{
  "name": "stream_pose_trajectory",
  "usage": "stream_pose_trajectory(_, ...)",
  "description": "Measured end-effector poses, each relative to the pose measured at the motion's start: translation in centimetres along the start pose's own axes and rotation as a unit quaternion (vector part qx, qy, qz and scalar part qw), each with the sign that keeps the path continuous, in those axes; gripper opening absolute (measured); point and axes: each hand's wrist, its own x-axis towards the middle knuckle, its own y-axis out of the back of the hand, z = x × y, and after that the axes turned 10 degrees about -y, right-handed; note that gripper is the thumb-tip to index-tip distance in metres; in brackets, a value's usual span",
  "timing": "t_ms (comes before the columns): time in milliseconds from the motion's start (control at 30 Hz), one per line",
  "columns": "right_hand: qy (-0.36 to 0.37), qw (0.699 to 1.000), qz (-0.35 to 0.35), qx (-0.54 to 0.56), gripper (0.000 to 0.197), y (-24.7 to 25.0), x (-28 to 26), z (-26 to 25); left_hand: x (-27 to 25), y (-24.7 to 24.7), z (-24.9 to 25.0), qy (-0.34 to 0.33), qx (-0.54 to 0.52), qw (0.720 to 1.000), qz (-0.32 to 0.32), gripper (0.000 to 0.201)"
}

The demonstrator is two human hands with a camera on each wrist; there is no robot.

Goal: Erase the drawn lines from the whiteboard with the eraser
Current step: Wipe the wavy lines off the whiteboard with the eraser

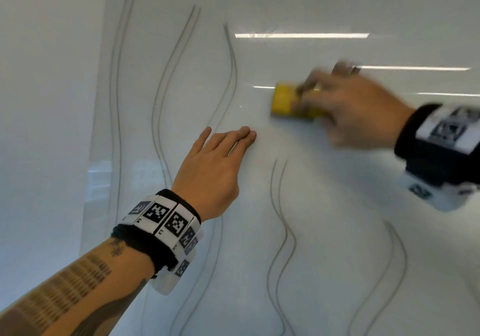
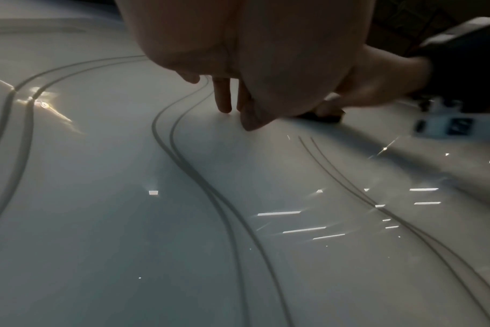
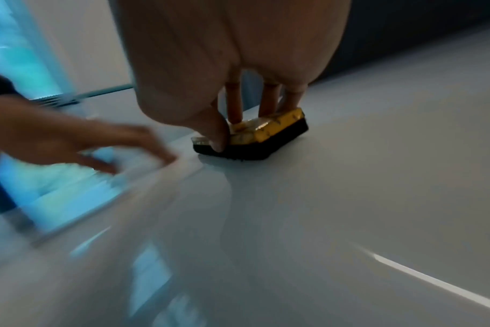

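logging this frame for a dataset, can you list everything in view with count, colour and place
whiteboard: one, glossy white, fills the view
drawn lines: several wavy double strokes, grey, left and lower board; the patch beside the eraser is bare
eraser: one, yellow top with black pad, flat on the board, upper right
wristbands: two, black with black-and-white markers, one per wrist
left hand: straight fingers resting on the board, centre
right hand: blurred, grips the eraser

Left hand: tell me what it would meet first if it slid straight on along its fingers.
The left hand lies with straight fingers on the whiteboard, pointing up and right. Straight on, it would probably meet the yellow eraser that the right hand grips; only bare board lies between, though blur makes the exact line uncertain.
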Motion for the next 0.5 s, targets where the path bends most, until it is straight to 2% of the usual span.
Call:
stream_pose_trajectory(67,-0.128,0.99,0.057,0.022,0.039,2.0,3.3,2.8,-0.1,0.0,-0.2,-0.008,-0.005,1.0,-0.009,0.074)
stream_pose_trajectory(100,-0.151,0.986,0.075,0.018,0.037,2.0,3.9,2.7,-0.1,0.1,-0.4,-0.011,-0.009,1.0,-0.012,0.074)
stream_pose_trajectory(133,-0.131,0.987,0.092,0.001,0.037,1.2,3.6,1.6,-0.1,0.2,-0.6,-0.013,-0.015,1.0,-0.015,0.074)
stream_pose_trajectory(200,-0.034,0.996,0.087,-0.001,0.046,-1.4,0.4,-1.8,-0.2,0.4,-0.9,-0.016,-0.031,0.999,-0.023,0.078)
stream_pose_trajectory(267,0.037,0.999,0.022,0.013,0.057,-4.3,-4.9,-5.7,-0.3,0.6,-1.1,-0.016,-0.048,0.998,-0.028,0.083)
stream_pose_trajectory(367,0.114,0.993,-0.021,-0.004,0.055,-6.0,-10.0,-8.9,-0.3,1.0,-1.3,-0.022,-0.063,0.997,-0.032,0.085)
stream_pose_trajectory(433,0.143,0.989,-0.032,-0.032,0.054,-4.9,-8.2,-7.3,-0.3,1.2,-1.4,-0.025,-0.052,0.998,-0.032,0.085)
stream_pose_trajectory(500,0.101,0.994,-0.004,-0.037,0.052,-3.0,-4.3,-4.6,-0.2,1.2,-1.7,-0.031,-0.046,0.998,-0.032,0.086)
